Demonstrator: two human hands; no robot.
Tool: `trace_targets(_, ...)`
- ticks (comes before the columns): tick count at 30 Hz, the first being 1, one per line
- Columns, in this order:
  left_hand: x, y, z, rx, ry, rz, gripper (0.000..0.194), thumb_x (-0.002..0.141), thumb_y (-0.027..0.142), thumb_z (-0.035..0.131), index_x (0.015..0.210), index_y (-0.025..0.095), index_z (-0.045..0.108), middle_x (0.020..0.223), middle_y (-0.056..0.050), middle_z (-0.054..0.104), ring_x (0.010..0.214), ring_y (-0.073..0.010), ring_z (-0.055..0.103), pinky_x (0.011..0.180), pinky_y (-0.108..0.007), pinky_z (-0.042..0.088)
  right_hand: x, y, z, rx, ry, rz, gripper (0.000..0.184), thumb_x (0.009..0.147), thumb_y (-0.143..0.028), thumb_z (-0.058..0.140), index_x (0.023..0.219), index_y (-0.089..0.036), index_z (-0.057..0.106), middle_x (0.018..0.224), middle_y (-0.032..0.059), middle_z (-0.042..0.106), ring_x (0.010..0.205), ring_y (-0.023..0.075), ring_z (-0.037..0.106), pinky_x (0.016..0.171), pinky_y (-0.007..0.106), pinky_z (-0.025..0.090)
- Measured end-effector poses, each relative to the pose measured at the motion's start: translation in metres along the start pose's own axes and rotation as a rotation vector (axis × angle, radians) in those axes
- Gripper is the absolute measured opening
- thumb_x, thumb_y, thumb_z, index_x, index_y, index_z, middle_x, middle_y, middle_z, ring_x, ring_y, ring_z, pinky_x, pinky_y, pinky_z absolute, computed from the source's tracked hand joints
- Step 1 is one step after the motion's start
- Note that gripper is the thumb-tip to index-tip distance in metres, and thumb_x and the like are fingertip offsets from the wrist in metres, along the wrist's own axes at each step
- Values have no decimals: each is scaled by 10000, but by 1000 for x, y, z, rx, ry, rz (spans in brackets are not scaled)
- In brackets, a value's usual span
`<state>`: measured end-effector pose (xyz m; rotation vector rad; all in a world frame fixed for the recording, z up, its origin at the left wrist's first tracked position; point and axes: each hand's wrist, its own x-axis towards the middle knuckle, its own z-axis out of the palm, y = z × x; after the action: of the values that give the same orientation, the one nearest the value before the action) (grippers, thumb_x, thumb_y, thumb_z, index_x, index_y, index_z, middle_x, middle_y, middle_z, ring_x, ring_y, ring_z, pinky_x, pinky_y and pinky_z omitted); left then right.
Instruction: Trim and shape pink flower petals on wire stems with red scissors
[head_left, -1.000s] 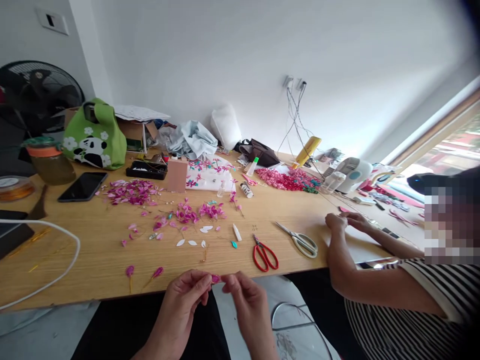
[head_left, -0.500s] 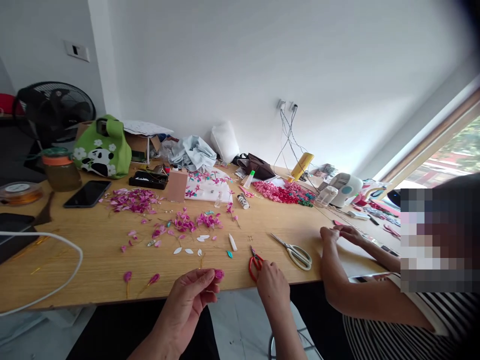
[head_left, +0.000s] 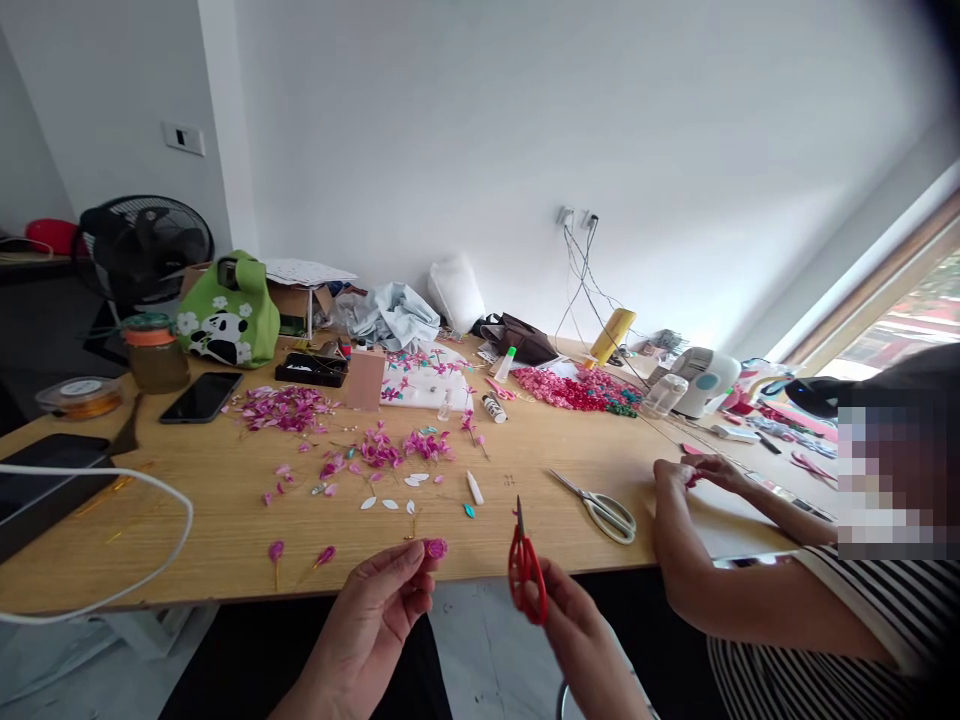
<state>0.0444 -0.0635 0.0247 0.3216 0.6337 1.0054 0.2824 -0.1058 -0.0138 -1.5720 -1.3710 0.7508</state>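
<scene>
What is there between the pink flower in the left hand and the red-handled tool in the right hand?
No object: in the head view, between pink flower and red-handled tool, only table and floor show behind.

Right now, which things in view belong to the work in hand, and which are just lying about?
Seemingly in use:
magenta flower, pinched in the left hand
red-handled scissors, held in the right hand
two magenta pieces on yellow stems, probably

Seemingly just lying about:
green panda-print bag
black fan
smartphone
orange-banded jar
</scene>
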Motion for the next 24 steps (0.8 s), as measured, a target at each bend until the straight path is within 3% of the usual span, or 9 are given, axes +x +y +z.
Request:
trace_targets(4,-4,-4,2,-19,-3,-8,155,628,171,820,742,94,749,745,-56,683,597,-79,555,552,-180,482,-25,-34,41,637,-126,64,340,791,-466,659,955,-169,642,882,93,646,721,189,553,659,296,438)
trace_targets(7,-5,-8,1,-9,-32,2,135,638,170,814,724,96,742,685,-33,658,586,-74,539,553,-181,473,-26,-52,71,859,-33,40,275,748,-422,725,810,-180,611,674,9,557,593,135,479,581,252,405)
trace_targets(10,-7,-11,-2,-3,-42,30,112,644,168,810,699,109,733,693,-33,659,616,-84,547,576,-192,474,-18,-65,87,872,87,-18,243,736,-363,747,806,-176,608,727,10,581,631,133,508,600,239,418)
trace_targets(18,-8,-11,-7,52,-54,68,121,646,193,808,641,120,711,663,-19,626,601,-86,510,588,-208,459,-11,-77,98,873,149,58,293,680,-283,806,783,-166,559,695,-15,576,611,107,493,571,208,394)
trace_targets(21,-8,-11,-9,65,-85,63,106,679,212,787,700,127,728,704,-27,630,623,-92,509,604,-216,459,-11,-79,95,876,145,73,299,675,-276,813,760,-163,549,666,-26,556,585,94,458,541,198,363)
trace_targets(24,-8,-9,-13,72,-99,44,217,732,306,744,840,117,743,775,-59,640,667,-116,524,619,-237,467,-12,-83,89,874,137,78,290,684,-271,808,730,-158,545,641,-33,535,569,85,424,531,194,340)
